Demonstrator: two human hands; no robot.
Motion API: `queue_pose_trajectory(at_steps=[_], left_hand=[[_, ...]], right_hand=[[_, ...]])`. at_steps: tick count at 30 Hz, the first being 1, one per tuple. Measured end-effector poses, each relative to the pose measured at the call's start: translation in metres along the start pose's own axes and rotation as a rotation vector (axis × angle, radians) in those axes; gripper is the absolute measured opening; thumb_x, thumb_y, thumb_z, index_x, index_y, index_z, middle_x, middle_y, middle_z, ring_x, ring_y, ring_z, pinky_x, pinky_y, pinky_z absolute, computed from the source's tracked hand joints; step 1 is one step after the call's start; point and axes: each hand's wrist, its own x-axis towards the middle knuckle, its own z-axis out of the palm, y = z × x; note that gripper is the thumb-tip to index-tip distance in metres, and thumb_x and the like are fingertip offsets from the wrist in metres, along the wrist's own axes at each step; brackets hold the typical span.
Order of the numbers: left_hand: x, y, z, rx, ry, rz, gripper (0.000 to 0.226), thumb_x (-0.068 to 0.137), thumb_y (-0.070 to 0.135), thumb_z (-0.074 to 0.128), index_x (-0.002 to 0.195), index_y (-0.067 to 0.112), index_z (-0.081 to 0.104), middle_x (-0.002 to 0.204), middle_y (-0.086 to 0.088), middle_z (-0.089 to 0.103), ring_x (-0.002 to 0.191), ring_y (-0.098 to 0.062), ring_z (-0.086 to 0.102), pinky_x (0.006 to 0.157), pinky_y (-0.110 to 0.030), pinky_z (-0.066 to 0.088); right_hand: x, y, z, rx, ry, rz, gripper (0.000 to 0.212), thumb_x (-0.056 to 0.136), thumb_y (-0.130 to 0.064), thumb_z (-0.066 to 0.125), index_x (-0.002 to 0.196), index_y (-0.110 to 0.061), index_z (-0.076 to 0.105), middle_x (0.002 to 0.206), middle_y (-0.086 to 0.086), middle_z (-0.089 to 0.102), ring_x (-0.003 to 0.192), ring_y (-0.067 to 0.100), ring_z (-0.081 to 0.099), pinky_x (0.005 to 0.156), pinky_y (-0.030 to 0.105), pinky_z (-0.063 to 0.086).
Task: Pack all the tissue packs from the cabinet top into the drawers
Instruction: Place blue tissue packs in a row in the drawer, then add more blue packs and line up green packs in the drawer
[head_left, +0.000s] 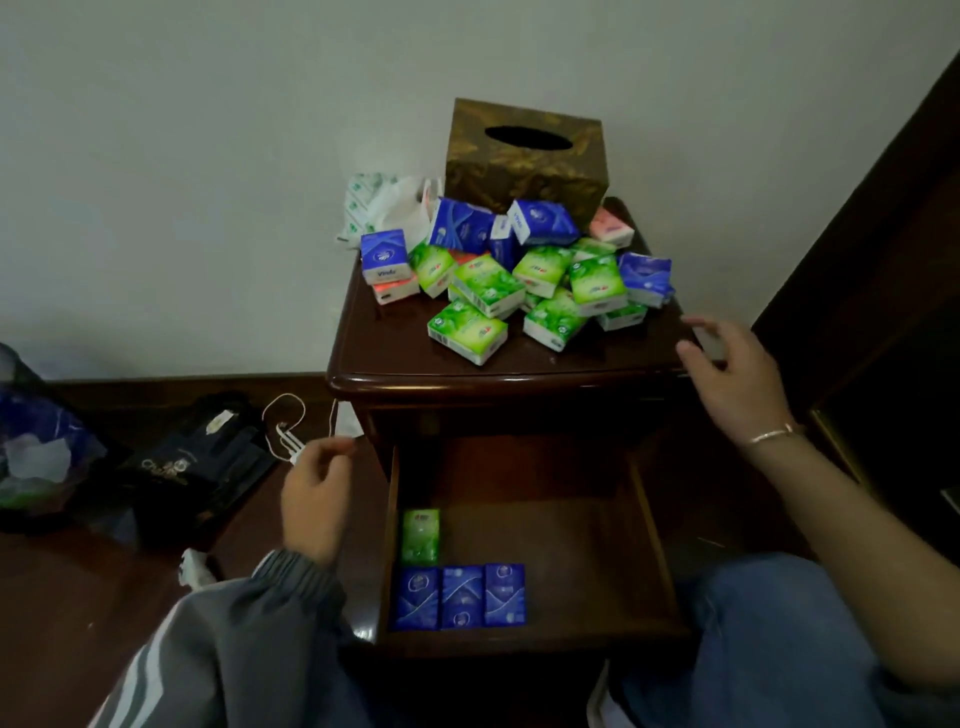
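Right grip (727, 374) beside tissue packs (519, 280), left grip (317, 493) well apart

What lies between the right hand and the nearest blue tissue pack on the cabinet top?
Only a bare strip of the dark cabinet top separates the right hand from that blue tissue pack, as the head view shows.

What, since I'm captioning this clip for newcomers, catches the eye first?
A heap of green, blue and pink tissue packs on the cabinet top, in front of a golden-brown tissue box. Below, the open drawer holds three blue packs in a row with one green pack behind them, at its left.
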Motion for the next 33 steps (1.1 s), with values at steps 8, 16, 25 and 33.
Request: queue_pose_trajectory(at_steps=[8, 16, 25, 33], left_hand=[[0.013, 0.127, 0.053, 0.261, -0.09, 0.632, 0.024, 0.086, 0.019, 0.056, 0.11, 0.014, 0.059, 0.108, -0.001, 0.058, 0.101, -0.017, 0.055, 0.086, -0.03, 0.042], [0.042, 0.21, 0.168, 0.736, -0.396, 0.966, 0.072, 0.082, 0.056, 0.059, 0.141, 0.02, 0.037, 0.143, -0.001, 0.04, 0.132, -0.022, 0.034, 0.103, -0.043, 0.028], [0.068, 0.227, 0.203, 1.125, -0.533, 1.093, 0.08, 0.085, 0.049, 0.058, 0.148, 0.016, 0.021, 0.144, -0.008, 0.04, 0.137, -0.026, 0.028, 0.105, -0.047, 0.023], [0.044, 0.212, 0.21, 1.173, -0.374, 1.144, 0.052, 0.098, 0.037, 0.038, 0.145, 0.019, 0.029, 0.152, -0.005, 0.034, 0.137, -0.024, 0.033, 0.106, -0.041, 0.026]], right_hand=[[0.036, 0.037, 0.055, -0.33, -0.133, 0.111, 0.059, 0.098, -0.036, 0.038, 0.147, -0.004, 0.024, 0.153, 0.019, 0.025, 0.138, 0.036, 0.026, 0.116, 0.042, 0.021], [0.045, 0.049, 0.051, -0.268, -0.255, 0.078, 0.065, 0.098, -0.043, 0.035, 0.15, -0.009, 0.014, 0.159, 0.01, 0.01, 0.144, 0.03, 0.012, 0.117, 0.035, 0.008], [0.048, 0.064, 0.05, -0.144, -0.297, 0.117, 0.068, 0.095, -0.051, 0.036, 0.151, -0.022, 0.011, 0.159, -0.005, 0.005, 0.143, 0.028, 0.006, 0.116, 0.039, 0.015], [0.048, 0.064, 0.052, -0.137, -0.298, 0.129, 0.066, 0.095, -0.051, 0.036, 0.151, -0.025, 0.012, 0.159, -0.008, 0.004, 0.143, 0.027, 0.004, 0.115, 0.041, 0.018]])
